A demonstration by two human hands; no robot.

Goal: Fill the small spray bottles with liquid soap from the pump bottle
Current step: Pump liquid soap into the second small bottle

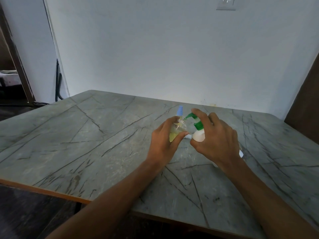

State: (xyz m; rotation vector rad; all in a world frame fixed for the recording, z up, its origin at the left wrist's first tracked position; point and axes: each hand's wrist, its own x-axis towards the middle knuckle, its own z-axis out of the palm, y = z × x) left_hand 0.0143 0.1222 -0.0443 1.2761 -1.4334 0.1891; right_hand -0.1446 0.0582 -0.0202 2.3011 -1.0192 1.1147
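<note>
Grey veined stone-pattern worktop (86, 144) carried the work. Right hand (219, 140) gripped the white pump bottle with green pump head (198, 136), forefinger atop, evidently to dispense. Left hand (162, 144) clasped a small clear plastic bottle of yellowish liquid (179, 129), open neck presented at the spout to catch soap. A pale blue spray top (180, 110) showed just behind.

Plain home room: marble-patterned table (86, 135) by white wall (155, 49), socket plate (225, 5), wooden doorframe (22, 73).
</note>
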